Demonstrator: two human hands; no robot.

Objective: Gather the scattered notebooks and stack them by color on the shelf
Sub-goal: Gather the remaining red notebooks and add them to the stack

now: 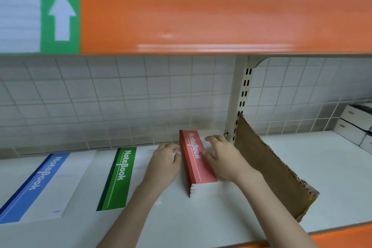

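A stack of red-banded notebooks (196, 159) lies on the white shelf (201, 217), near the back wall. My left hand (166, 164) rests against the stack's left side, fingers curled toward its edge. On the white part of the top cover lies my right hand (221, 159), fingers spread and slightly bent. A green-banded notebook (118, 179) lies flat to the left. Further left sits a blue-banded notebook (40, 185).
A brown cardboard divider (271, 169) stands tilted just right of my right hand, by the slotted upright (240, 96). White boxes (356, 125) are stacked at the far right. An orange upper shelf edge (201, 18) hangs overhead; an orange lip (342, 235) borders the front.
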